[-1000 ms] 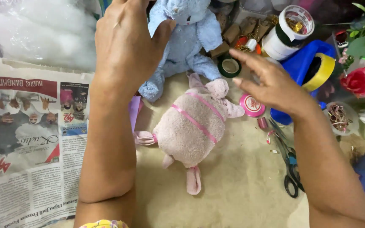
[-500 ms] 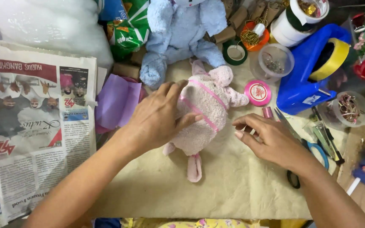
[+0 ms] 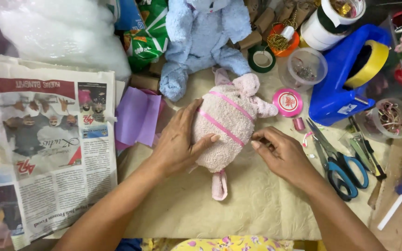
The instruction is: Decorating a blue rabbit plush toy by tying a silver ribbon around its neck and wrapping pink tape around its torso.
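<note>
Two hands, left hand cupping pink towel toy, right hand pinching its edge

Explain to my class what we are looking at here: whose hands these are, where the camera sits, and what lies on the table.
The camera is worn on a person's head and looks down, so both hands are that person's own. The left hand wraps around a pink towel toy tied with pink ribbon; the right hand touches the toy's other side. The toy lies on cream paper. Around it are a blue towel bear, a newspaper, purple paper, scissors, a pink ribbon spool and a blue tape dispenser.
</note>
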